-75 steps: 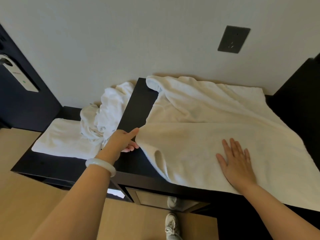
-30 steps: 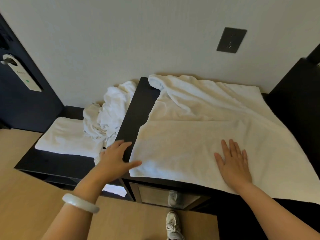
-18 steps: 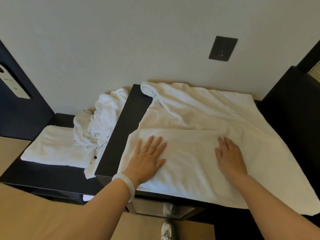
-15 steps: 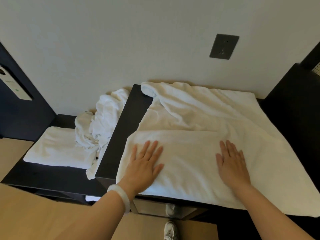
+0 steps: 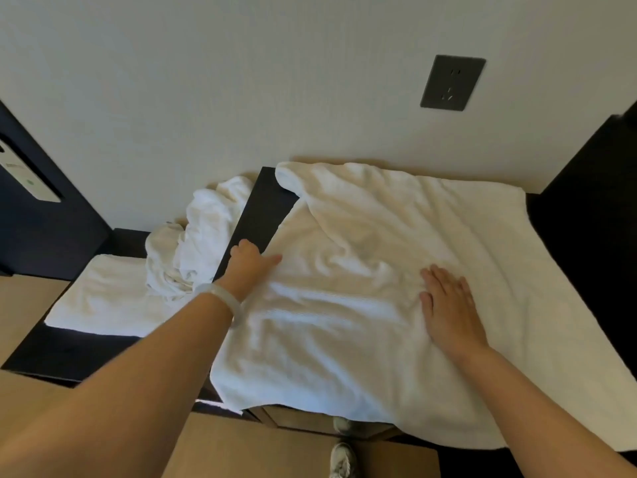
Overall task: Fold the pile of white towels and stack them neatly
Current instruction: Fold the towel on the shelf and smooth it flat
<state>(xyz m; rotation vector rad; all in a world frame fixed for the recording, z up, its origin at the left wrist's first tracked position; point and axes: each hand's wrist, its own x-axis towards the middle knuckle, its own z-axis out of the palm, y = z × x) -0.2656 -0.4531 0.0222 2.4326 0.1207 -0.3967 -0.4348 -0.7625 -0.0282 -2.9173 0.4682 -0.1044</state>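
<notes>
A large white towel (image 5: pixel 379 236) lies spread over the raised black cabinet top (image 5: pixel 263 205), with a folded layer nearest me and wrinkles across its middle. My left hand (image 5: pixel 250 265) is at the towel's left edge with curled fingers and the thumb on top of the cloth, pinching that edge. My right hand (image 5: pixel 448 307) lies flat on the towel, right of centre, fingers straight. A crumpled pile of white towels (image 5: pixel 203 232) sits left of the cabinet. Beside it a folded white towel (image 5: pixel 103 300) rests on the lower black shelf (image 5: pixel 62 353).
The wall runs right behind the cabinet and carries a dark socket plate (image 5: pixel 451 82). Tall dark furniture (image 5: pixel 586 201) stands at the right, a dark door with a hanging tag (image 5: pixel 29 179) at the left. My shoe (image 5: pixel 341 457) is on the wooden floor below.
My left hand left its flat place on the towel's near left part and went back to the left edge, now pinching it. The towel's middle has wrinkled. My right hand stays pressed flat.
</notes>
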